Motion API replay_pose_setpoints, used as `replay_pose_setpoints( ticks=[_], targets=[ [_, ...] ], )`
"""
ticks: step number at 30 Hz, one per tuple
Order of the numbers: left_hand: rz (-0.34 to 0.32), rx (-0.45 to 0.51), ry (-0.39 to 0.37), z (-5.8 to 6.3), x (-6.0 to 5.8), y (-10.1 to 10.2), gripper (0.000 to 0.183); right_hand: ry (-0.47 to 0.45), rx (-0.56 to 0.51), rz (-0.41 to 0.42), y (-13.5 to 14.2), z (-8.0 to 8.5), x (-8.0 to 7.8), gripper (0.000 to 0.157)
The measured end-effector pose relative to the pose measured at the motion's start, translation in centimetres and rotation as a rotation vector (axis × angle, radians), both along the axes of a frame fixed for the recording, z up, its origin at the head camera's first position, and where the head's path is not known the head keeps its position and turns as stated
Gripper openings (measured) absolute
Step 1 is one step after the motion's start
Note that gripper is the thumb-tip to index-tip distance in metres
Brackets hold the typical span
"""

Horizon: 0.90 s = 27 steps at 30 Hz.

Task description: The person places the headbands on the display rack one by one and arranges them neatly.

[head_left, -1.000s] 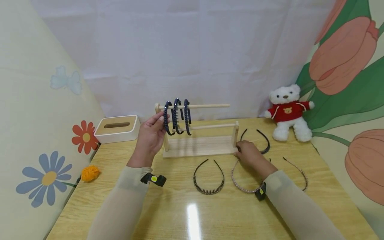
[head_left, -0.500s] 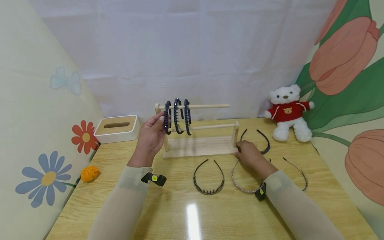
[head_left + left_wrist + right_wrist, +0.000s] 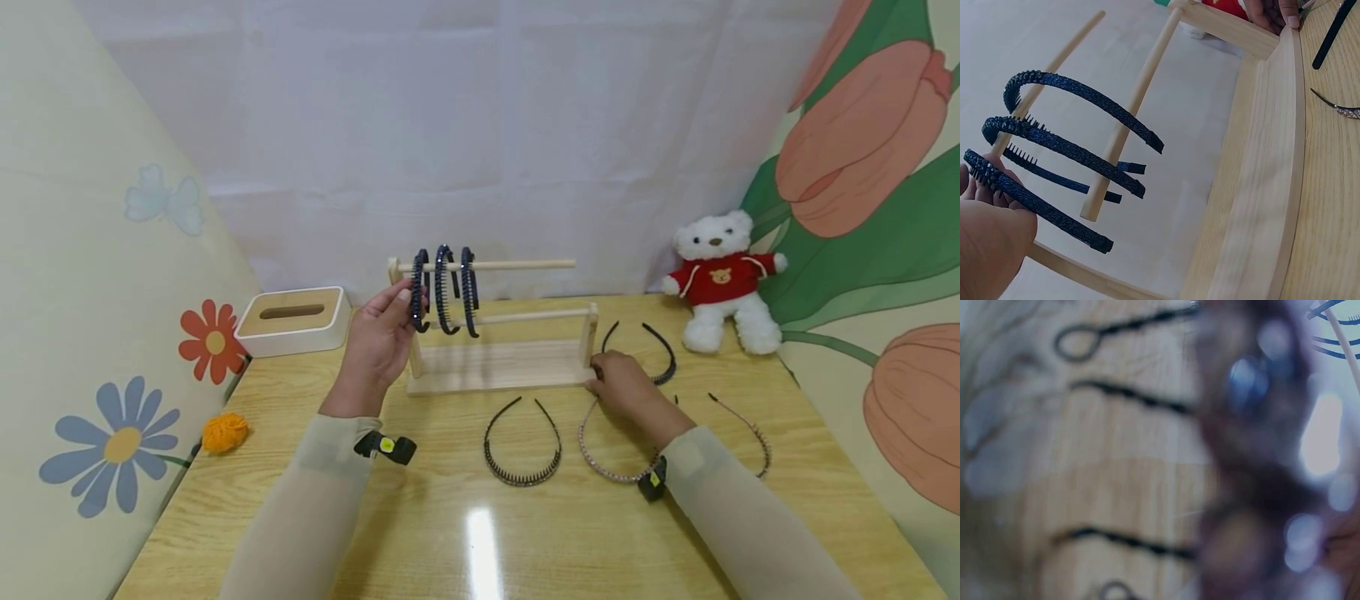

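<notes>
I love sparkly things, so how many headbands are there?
7: three headbands on the rack; four on the table, one in front of the rack, three farther right. The right arm may hide more.

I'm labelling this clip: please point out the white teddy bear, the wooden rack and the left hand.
White teddy bear (image 3: 720, 281): head view, on its clothed chest.
Wooden rack (image 3: 501, 367): head view, on its base board.
Left hand (image 3: 377, 343): head view, mid-hand.

Long, plain beige sleeves (image 3: 300, 504) end in smooth cuffs (image 3: 336, 432), beside which sit black wrist bands (image 3: 404, 452), each bearing a small yellow-green mark (image 3: 386, 445).
</notes>
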<state>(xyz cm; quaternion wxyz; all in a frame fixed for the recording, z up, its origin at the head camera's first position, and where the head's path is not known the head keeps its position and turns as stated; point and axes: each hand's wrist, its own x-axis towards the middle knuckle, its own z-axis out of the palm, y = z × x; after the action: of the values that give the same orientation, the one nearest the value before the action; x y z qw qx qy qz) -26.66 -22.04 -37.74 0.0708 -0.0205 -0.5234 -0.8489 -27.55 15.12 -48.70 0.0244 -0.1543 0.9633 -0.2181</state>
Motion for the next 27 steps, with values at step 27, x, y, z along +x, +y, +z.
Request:
replay_pose_setpoints(
  ticks=[27],
  targets=[
    [0.126, -0.87, 0.094, -2.4, 3.8, -5.9, 0.047, 0.0, 0.0, 0.008, 0.0, 0.2, 0.0, 0.015]
  ],
)
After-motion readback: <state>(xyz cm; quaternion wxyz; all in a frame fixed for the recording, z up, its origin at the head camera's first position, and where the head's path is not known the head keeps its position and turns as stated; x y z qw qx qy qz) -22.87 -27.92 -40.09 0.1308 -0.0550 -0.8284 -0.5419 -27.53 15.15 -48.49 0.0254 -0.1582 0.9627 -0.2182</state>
